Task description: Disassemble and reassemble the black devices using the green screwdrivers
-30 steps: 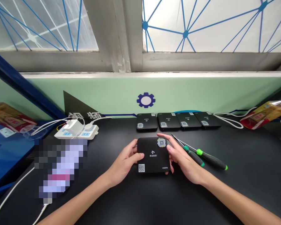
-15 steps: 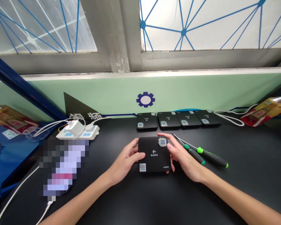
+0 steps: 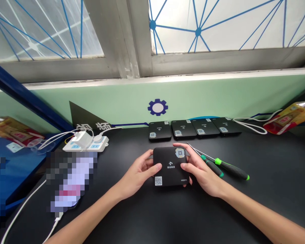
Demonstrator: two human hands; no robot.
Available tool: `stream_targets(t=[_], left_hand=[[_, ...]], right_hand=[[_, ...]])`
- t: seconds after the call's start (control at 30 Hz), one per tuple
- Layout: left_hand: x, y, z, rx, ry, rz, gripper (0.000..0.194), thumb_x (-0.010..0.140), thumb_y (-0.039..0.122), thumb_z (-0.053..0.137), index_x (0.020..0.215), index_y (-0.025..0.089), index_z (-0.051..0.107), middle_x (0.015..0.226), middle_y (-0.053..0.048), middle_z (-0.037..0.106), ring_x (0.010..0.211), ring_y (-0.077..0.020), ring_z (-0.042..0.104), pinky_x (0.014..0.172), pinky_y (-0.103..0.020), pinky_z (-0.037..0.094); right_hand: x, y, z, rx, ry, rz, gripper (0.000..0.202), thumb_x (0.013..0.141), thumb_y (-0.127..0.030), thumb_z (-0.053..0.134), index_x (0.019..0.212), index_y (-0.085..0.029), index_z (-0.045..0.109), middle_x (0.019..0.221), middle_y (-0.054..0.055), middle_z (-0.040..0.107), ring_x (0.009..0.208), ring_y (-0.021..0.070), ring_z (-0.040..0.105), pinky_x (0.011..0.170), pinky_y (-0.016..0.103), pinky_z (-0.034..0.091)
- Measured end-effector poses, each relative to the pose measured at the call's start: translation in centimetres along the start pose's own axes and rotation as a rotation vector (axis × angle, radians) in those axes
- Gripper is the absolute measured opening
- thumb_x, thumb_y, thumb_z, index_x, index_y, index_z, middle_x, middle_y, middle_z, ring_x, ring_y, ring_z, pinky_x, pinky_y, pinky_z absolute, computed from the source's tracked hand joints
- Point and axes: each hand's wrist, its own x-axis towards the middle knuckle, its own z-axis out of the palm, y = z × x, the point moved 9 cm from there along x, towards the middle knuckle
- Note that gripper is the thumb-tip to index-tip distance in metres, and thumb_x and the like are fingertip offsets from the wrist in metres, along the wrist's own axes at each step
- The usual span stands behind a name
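Note:
A flat black box point(image 3: 170, 171) with a silver-blue sticker at its top right and a QR label at its bottom left is held between both hands. My left hand point(image 3: 139, 173) grips its left side, thumb on the top face. Around the right side is my right hand point(image 3: 202, 169), its thumb on the face and fingertips showing under the edge. Just right of that hand, two screwdrivers lie on the table, one with a dark green handle point(image 3: 213, 167), the other with a black and bright green handle point(image 3: 234, 171).
Several similar black boxes point(image 3: 159, 131) stand in a row along the wall. At the left are a white power strip point(image 3: 101, 145) with chargers and a blurred-out phone point(image 3: 73, 186) on a cable. Packages point(image 3: 287, 118) lie at both sides of the black table point(image 3: 167, 217).
The box has shifted slightly right with both hands. My right thumb now lies farther in on the box's face, below the sticker. The whole view has moved a little.

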Motion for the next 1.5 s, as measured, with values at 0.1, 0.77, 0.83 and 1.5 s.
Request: stream_targets(t=[0.1, 0.77, 0.83, 1.5], left_hand=[[-0.1, 0.7, -1.9, 0.178, 0.160, 0.065, 0.045, 0.114, 0.059, 0.062, 0.140, 0.022, 0.067, 0.110, -0.007, 0.080, 0.098, -0.0224, 0.077, 0.089, -0.033, 0.063], [-0.5, 2.0, -4.6, 0.349, 0.368, 0.232, 0.065, 0.114, 0.064, 0.055, 0.063, 0.024, 0.046, 0.050, 0.004, 0.048, 0.051, -0.0159, 0.057, 0.067, -0.032, 0.050], [-0.5, 2.1, -4.6, 0.359, 0.361, 0.218, 0.064, 0.113, 0.062, 0.056, 0.063, 0.023, 0.049, 0.052, 0.003, 0.051, 0.053, -0.0157, 0.058, 0.067, -0.032, 0.050], [-0.5, 1.9, -4.4, 0.394, 0.317, 0.165, 0.063, 0.112, 0.064, 0.055, 0.067, 0.021, 0.063, 0.050, 0.002, 0.055, 0.051, -0.0153, 0.056, 0.061, -0.029, 0.044]], right_hand=[[-0.1, 0.0, 0.2, 0.008, -0.012, -0.008, 0.059, 0.112, -0.041, 0.059, 0.167, -0.038, 0.038, 0.108, 0.001, 0.066, 0.075, 0.0137, 0.066, 0.062, 0.026, 0.052], [0.2, 0.0, 0.2, 0.079, -0.028, -0.025, 0.062, 0.111, -0.043, 0.062, 0.167, -0.035, 0.036, 0.099, -0.002, 0.069, 0.067, 0.0156, 0.073, 0.058, 0.027, 0.049], [0.2, -0.1, 0.1, 0.080, -0.025, -0.024, 0.064, 0.111, -0.044, 0.064, 0.167, -0.034, 0.036, 0.098, -0.002, 0.070, 0.066, 0.0159, 0.073, 0.058, 0.028, 0.050], [0.1, -0.3, 0.2, 0.089, -0.036, -0.015, 0.069, 0.108, -0.051, 0.070, 0.166, -0.031, 0.038, 0.090, -0.002, 0.070, 0.062, 0.0171, 0.073, 0.056, 0.029, 0.045]])
